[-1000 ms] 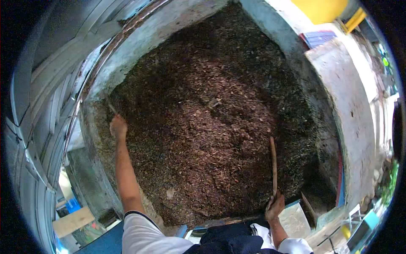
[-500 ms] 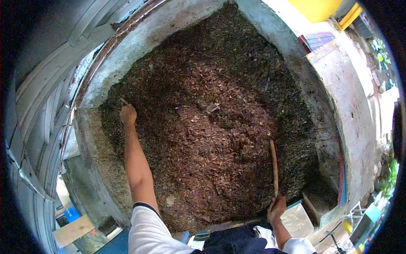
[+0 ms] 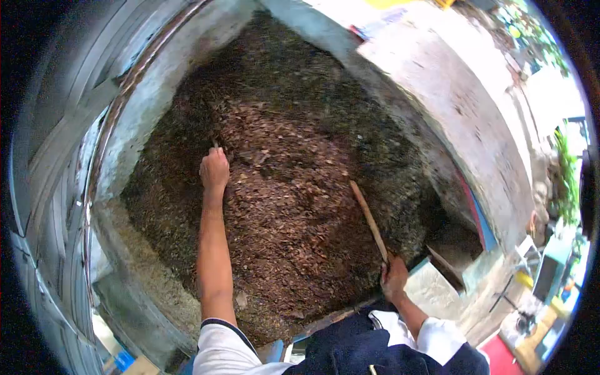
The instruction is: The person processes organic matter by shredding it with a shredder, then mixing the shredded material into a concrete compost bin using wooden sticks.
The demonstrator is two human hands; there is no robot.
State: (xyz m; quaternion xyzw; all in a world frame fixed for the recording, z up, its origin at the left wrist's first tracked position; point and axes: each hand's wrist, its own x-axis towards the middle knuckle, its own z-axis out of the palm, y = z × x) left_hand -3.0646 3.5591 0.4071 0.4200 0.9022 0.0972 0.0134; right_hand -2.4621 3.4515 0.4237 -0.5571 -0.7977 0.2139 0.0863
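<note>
A wide heap of brown wood chips and dark mulch [image 3: 281, 206] fills the walled bin below me. My left hand [image 3: 215, 170] reaches out over the left part of the heap, fingers closed in a fist. A thin, dark shape sticks out just past its knuckles; I cannot tell what it is. Close to my body, at the near right edge, my right hand [image 3: 394, 279] is wrapped round the lower end of a wooden stick [image 3: 370, 220]. The stick slants up and left, its far end over the chips.
Concrete walls enclose the heap, with a broad pale slab [image 3: 450, 94] along the right. Grey slatted panels [image 3: 69, 144] curve up the left side. A wooden board [image 3: 445, 269] stands in the near right corner. Green plants [image 3: 565, 181] show beyond.
The view has turned, shifting the bin's far corner left. My left hand has moved from the left wall toward the heap's middle. The stick, nearly upright in view before, now leans left.
</note>
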